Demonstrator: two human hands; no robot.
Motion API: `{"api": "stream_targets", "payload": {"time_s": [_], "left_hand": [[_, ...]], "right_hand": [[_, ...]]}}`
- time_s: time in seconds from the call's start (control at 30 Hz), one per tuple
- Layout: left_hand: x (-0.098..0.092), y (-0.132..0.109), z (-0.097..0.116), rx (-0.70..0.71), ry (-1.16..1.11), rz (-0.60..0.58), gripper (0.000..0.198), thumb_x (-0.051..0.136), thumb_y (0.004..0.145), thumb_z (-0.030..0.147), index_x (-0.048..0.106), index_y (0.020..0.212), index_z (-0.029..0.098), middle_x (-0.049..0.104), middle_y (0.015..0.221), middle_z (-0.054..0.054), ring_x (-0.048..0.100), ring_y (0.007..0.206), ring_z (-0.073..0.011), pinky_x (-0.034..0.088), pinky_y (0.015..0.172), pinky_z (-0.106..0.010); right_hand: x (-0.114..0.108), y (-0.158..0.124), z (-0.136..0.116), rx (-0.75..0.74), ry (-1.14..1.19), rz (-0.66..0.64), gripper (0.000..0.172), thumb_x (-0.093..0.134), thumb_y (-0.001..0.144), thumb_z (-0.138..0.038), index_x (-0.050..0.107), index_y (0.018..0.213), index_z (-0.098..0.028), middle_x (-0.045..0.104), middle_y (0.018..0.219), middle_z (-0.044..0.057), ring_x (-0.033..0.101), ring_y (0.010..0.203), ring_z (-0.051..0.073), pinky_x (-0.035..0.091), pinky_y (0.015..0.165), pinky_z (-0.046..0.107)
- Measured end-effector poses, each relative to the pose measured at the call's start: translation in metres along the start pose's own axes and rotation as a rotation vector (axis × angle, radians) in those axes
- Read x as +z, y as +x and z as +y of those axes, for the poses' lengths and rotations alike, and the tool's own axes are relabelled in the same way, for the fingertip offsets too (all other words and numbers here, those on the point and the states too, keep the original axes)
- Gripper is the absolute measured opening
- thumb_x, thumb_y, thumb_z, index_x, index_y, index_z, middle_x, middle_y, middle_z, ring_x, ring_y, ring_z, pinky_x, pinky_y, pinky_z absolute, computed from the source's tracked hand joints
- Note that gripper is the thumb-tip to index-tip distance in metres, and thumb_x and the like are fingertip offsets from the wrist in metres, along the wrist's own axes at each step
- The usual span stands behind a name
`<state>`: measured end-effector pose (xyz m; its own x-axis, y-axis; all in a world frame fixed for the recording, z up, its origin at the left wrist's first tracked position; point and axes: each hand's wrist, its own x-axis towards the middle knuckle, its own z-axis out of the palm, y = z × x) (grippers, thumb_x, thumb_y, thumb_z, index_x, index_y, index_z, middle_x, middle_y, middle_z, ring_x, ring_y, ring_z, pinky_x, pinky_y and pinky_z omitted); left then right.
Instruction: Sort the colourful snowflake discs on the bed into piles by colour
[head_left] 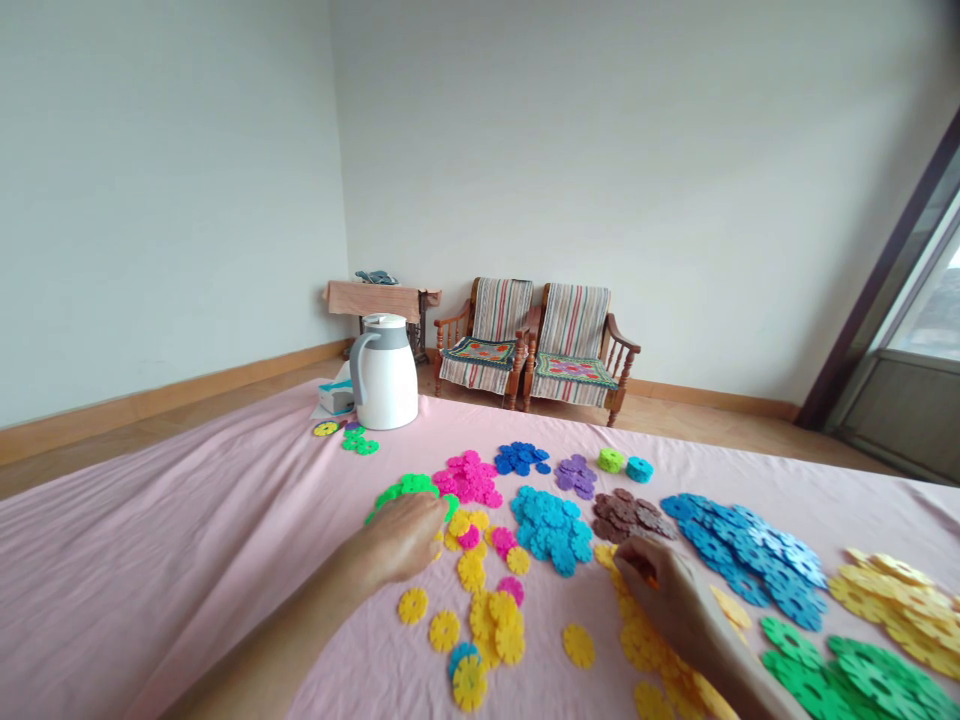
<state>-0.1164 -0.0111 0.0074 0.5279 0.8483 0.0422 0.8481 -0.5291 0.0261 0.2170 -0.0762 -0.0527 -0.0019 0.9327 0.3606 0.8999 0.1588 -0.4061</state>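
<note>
My left hand point(411, 535) is over the front edge of the bright green disc pile point(409, 486), its fingers curled down and largely hidden behind the hand. My right hand point(660, 580) is closed in a pinch above the orange-yellow discs point(645, 640); a bit of orange shows at its fingertips, too small to make out. Between the hands lie scattered yellow discs point(471, 572), a few pink ones point(511, 590) and a light blue pile point(552, 528). Beyond them are a pink pile point(469, 478) and a brown pile point(630, 515).
A white jug point(386, 380) stands at the back left of the pink cloth point(187, 520), beside a small box point(336, 396). Blue discs point(750, 550), pale yellow discs point(900, 600) and green discs point(885, 680) lie to the right. Two wooden chairs point(574, 345) stand beyond.
</note>
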Motion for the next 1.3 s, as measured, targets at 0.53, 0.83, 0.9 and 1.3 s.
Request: {"api": "stream_targets", "payload": {"time_s": [0.53,0.83,0.9,1.3], "left_hand": [[-0.005,0.006,0.022,0.178,-0.381,0.178,0.018,0.053,0.077,0.018,0.056,0.094,0.021,0.060,0.101,-0.003,0.054,0.097,-0.0188,0.039,0.086,-0.028],[0.005,0.003,0.025,0.232,-0.376,0.043,0.033,0.058,0.073,0.019,0.058,0.106,0.022,0.058,0.114,-0.005,0.050,0.109,-0.0223,0.036,0.096,-0.033],[0.005,0.003,0.025,0.230,-0.376,0.049,0.033,0.058,0.073,0.018,0.058,0.106,0.022,0.058,0.114,-0.005,0.049,0.109,-0.0222,0.036,0.096,-0.033],[0.013,0.003,0.028,0.259,-0.356,0.105,0.034,0.056,0.070,0.015,0.058,0.104,0.022,0.057,0.116,-0.004,0.048,0.110,-0.0221,0.034,0.097,-0.033]], "right_hand": [[0.001,-0.001,0.001,0.000,0.024,-0.001,0.019,0.041,0.078,-0.026,0.051,0.062,-0.021,0.060,0.062,0.001,0.054,0.061,0.018,0.040,0.056,0.028],[-0.002,-0.001,-0.003,0.010,0.002,-0.010,0.018,0.041,0.078,-0.025,0.049,0.062,-0.022,0.059,0.062,0.000,0.054,0.062,0.017,0.039,0.057,0.026],[-0.002,-0.001,-0.003,0.004,0.006,-0.005,0.018,0.041,0.078,-0.024,0.049,0.062,-0.022,0.060,0.062,0.000,0.054,0.062,0.017,0.039,0.057,0.026],[-0.001,-0.001,-0.001,-0.028,0.002,0.001,0.019,0.040,0.078,-0.024,0.049,0.061,-0.021,0.059,0.061,0.001,0.054,0.061,0.017,0.039,0.057,0.027]]}}
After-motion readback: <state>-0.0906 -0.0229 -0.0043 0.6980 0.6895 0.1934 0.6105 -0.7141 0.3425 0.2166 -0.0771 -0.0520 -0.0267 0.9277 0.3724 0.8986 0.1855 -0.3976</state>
